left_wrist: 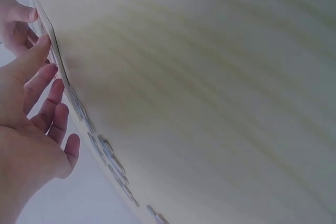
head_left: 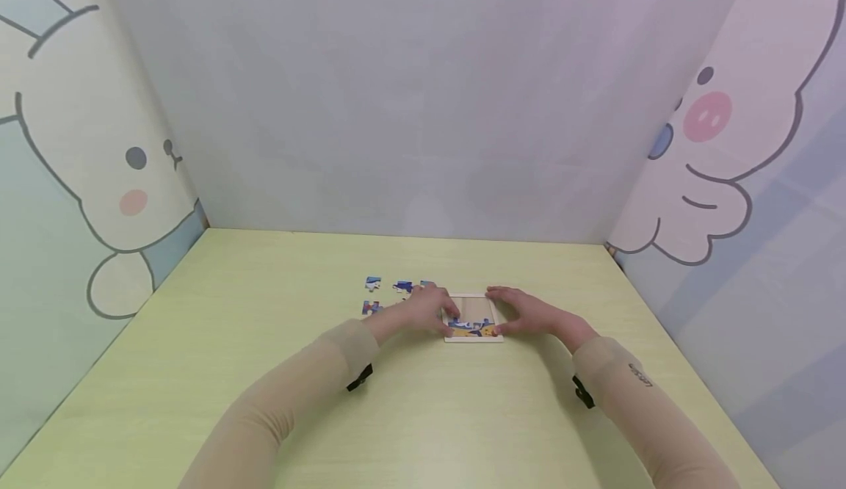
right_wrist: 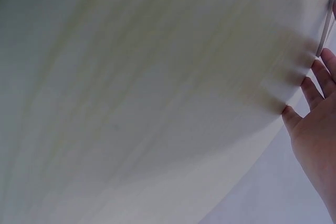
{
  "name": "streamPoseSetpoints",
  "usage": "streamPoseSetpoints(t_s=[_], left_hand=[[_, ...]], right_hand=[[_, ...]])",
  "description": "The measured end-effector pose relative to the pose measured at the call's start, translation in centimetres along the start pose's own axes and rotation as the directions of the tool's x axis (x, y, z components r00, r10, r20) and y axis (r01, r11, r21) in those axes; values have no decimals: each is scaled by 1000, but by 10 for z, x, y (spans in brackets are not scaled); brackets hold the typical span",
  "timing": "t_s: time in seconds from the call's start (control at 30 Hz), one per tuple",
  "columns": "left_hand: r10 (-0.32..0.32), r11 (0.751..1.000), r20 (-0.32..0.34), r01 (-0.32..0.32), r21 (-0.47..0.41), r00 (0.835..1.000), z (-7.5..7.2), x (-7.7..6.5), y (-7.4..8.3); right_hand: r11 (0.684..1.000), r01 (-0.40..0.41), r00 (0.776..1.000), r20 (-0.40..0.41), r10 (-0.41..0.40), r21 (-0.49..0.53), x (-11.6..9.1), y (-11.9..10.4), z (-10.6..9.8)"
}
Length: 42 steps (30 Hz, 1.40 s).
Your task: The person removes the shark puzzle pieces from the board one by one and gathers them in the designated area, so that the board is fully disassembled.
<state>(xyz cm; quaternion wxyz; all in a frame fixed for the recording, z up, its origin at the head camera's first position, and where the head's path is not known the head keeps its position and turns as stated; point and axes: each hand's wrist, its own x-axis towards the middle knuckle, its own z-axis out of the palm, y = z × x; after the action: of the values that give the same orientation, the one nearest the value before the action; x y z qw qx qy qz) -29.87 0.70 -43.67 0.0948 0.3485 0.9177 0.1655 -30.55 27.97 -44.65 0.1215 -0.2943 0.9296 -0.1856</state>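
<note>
A small jigsaw tray [head_left: 474, 340] with a pale rim lies on the table, its lower part covered by joined blue and orange puzzle pieces [head_left: 471, 330]. Bare wood shows in its upper part. My left hand [head_left: 423, 309] reaches over the tray's left side, thumb near the lower left corner, a finger over the inside; the left wrist view shows its fingers [left_wrist: 59, 121] loosely bent. On the other side, my right hand [head_left: 534, 314] has its fingers spread along the right rim, thumb by the lower right corner. Its fingertips rest at the table in the right wrist view.
Several loose puzzle pieces [head_left: 373, 283] lie to the left of the tray, some partly hidden behind my left hand. The pale yellow table [head_left: 277, 291] ends at a grey cloth backdrop [head_left: 423, 107], with cartoon-printed side panels [head_left: 753, 180] left and right.
</note>
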Motion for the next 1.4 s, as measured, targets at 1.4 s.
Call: streamPoseSetpoints(t_s=[1.4], left_hand=[[-27, 992, 27, 30, -119, 999, 4, 4, -1]], right_hand=[[992, -86, 995, -67, 80, -96, 12, -18, 7]])
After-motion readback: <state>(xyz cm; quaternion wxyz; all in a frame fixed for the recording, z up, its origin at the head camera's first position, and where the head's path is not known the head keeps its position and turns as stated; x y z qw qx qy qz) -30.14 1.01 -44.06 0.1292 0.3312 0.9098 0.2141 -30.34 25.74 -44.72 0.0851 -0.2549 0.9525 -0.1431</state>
